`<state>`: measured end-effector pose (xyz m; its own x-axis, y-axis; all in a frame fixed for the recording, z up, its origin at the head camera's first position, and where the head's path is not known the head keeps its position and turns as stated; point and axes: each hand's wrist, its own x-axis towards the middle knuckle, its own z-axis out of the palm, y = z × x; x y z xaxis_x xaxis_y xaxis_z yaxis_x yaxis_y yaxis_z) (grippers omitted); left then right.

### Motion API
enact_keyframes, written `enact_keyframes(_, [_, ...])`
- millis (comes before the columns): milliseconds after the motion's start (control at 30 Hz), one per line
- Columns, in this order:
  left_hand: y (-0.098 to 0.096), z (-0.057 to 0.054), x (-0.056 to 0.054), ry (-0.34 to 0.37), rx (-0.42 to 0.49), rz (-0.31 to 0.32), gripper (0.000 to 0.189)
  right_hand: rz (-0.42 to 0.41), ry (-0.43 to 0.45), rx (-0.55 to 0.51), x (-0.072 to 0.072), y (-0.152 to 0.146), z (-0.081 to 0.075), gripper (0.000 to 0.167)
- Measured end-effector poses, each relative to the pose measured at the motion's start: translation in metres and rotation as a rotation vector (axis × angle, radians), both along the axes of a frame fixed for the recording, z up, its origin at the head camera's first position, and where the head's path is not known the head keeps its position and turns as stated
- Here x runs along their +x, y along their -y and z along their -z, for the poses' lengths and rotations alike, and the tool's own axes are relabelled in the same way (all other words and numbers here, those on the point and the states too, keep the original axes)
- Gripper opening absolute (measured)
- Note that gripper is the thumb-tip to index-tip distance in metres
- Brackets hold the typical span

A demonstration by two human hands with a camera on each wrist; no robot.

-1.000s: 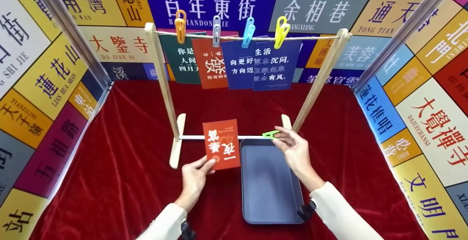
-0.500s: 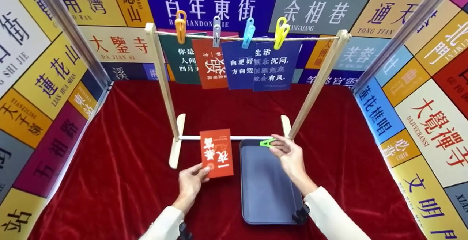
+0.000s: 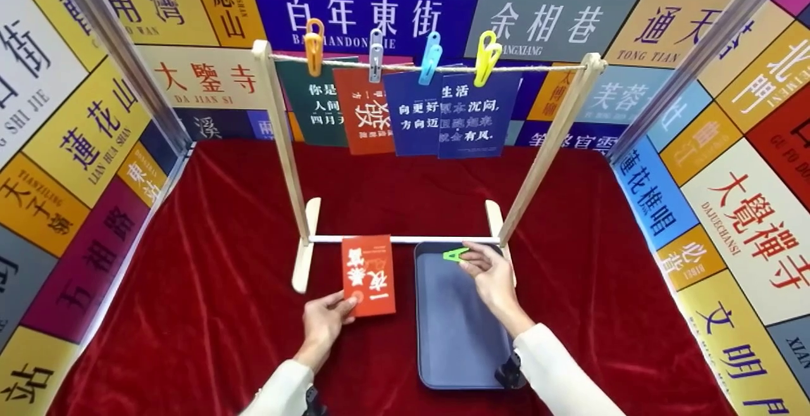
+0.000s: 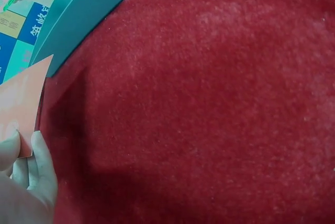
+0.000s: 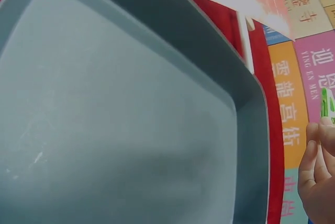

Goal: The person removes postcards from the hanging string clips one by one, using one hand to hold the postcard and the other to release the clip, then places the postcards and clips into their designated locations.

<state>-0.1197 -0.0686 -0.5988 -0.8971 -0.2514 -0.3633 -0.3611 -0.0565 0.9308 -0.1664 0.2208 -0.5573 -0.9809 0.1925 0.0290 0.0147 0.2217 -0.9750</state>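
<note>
In the head view, my left hand [image 3: 326, 321] pinches a red card [image 3: 368, 270] with white characters by its lower left corner, over the red cloth. The left wrist view shows the thumb on the face of this card [image 4: 21, 103] and fingers behind it. My right hand [image 3: 492, 273] holds a green clothespin [image 3: 454, 254] between thumb and fingertips, above the far end of a grey tray [image 3: 459, 321]. At the right edge of the right wrist view, the green clothespin [image 5: 325, 103] stands up from the fingertips, partly cut off.
Beyond the hands stands a wooden rack [image 3: 285, 144] with a twine line. Orange [image 3: 314, 45], grey [image 3: 375, 55], light blue [image 3: 431, 58] and yellow clothespins [image 3: 487, 58] hold cards there, including a dark green card [image 3: 313, 106]. A white bar [image 3: 430, 239] joins the rack's feet.
Both hands have drawn back toward the body and slightly left, carrying the red card and the green clothespin. The cards on the line hang as before.
</note>
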Motion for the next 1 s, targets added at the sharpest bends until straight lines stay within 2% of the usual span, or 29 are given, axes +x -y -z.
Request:
enact_keyframes(167, [0.002, 0.003, 0.001, 0.029, -0.018, 0.018, 0.035, -0.014, 0.011, 0.066, -0.003, 0.002, 0.007, 0.038])
enact_keyframes(433, [0.004, 0.007, 0.003, 0.052, -0.044, 0.057, 0.033, 0.011, 0.068, 0.161, -0.004, 0.002, 0.016, 0.037])
enact_keyframes(533, [0.004, 0.006, 0.004, 0.066, -0.067, 0.069, 0.033, 0.012, 0.072, 0.18, -0.005, 0.002, 0.018, 0.037])
enact_keyframes(833, [0.005, 0.004, 0.006, 0.103, -0.144, 0.095, 0.033, 0.036, 0.091, 0.336, -0.008, 0.008, 0.026, 0.033])
enact_keyframes(1000, [0.005, 0.005, 0.007, 0.112, -0.21, 0.098, 0.031, 0.039, 0.122, 0.359, -0.011, 0.009, 0.03, 0.033])
